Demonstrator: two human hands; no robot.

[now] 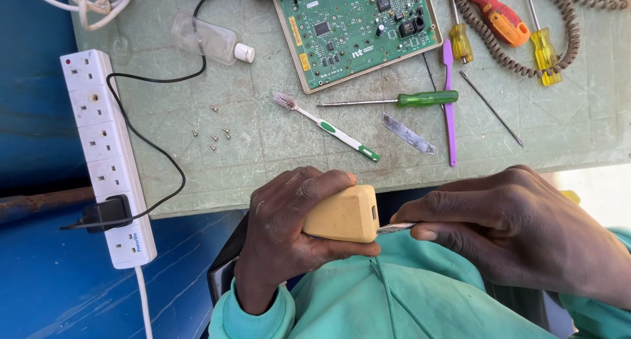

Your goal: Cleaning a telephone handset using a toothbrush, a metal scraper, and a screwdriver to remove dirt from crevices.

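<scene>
My left hand [289, 237] grips a small beige plastic casing [342, 214] just below the table's near edge, above my teal-clad lap. Pinched in my right hand [519, 230] is a thin metal tool [394, 228], and its tip touches the casing's right end beside a small port. On the table above lie a green circuit board [358, 23] in a beige tray, a used toothbrush [325, 125] with a white and green handle, and a green-handled screwdriver [401, 100].
Several tiny screws [213, 136] lie loose at left of centre. A white power strip [105, 155] with a black plug runs down the left edge. A clear bottle [210, 41], a purple pry tool [449, 102], a flat metal blade [407, 134], yellow and orange screwdrivers [499, 17] and a coiled cord [526, 63] lie about.
</scene>
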